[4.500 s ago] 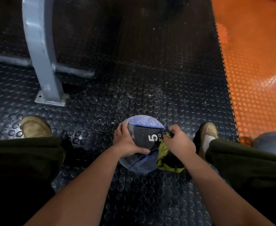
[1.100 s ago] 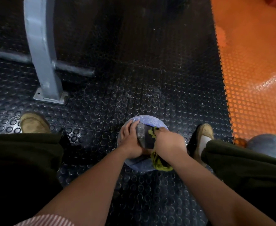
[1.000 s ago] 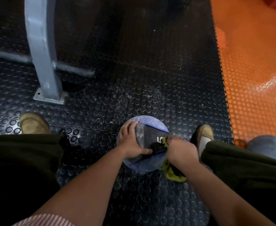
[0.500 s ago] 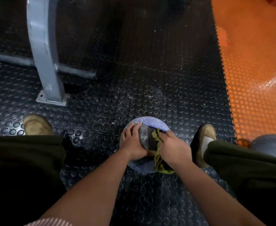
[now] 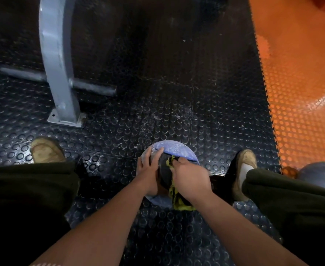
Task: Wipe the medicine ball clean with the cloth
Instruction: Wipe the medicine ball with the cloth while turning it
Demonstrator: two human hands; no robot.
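Observation:
A blue and black medicine ball (image 5: 179, 150) rests on the black studded floor mat between my feet. My left hand (image 5: 148, 170) grips its left side, fingers spread over the top edge. My right hand (image 5: 191, 179) presses a yellow-green cloth (image 5: 177, 200) against the black band on top of the ball. The cloth's loose end hangs down the near side. Both hands hide most of the ball, including the number printed on it.
A grey metal post (image 5: 59, 73) with a base plate and crossbar stands at the back left. An orange studded floor (image 5: 302, 83) lies to the right. A second ball (image 5: 319, 175) sits by my right knee. My shoes (image 5: 46, 150) flank the ball.
My right hand has slid the cloth back and forth across the ball's top, now pushed up and forward over the black band. The left hand keeps its hold.

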